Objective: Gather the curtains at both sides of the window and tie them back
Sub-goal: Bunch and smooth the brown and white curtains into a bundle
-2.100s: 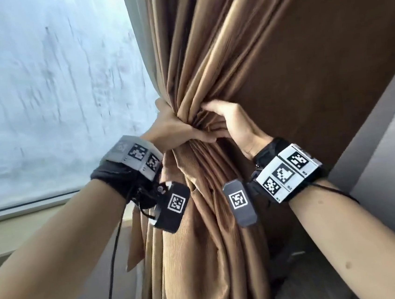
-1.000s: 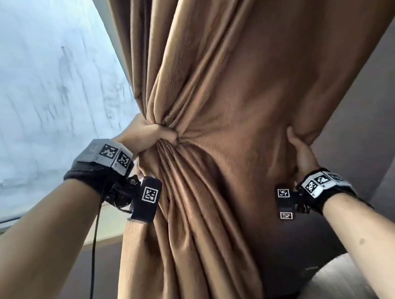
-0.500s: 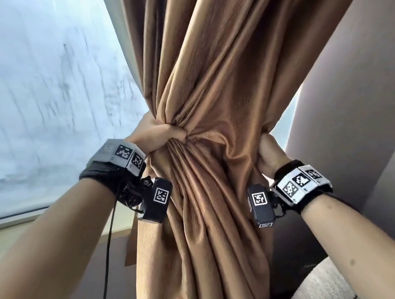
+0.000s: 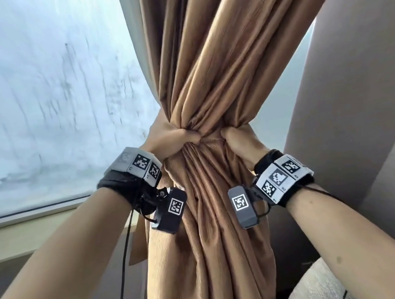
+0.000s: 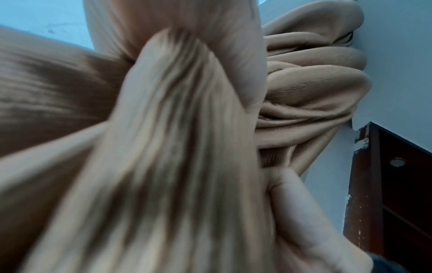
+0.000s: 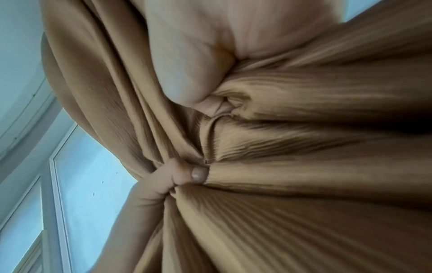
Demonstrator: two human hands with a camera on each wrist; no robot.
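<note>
- Your left hand (image 4: 171, 137) is wrapped around the brown curtain (image 4: 199, 81) at its narrowest point, thumb across the front.
- Your right hand (image 4: 242, 142) clutches the same waist from the other side; the two thumbs nearly meet.
- The curtain is finely ribbed with a slight sheen, fanning into broad folds above the waist and hanging in loose pleats below it.
- Left of the curtain, the window (image 4: 47, 99) glass is frosted and streaked; right of it stands a plain wall (image 4: 364, 78).
</note>
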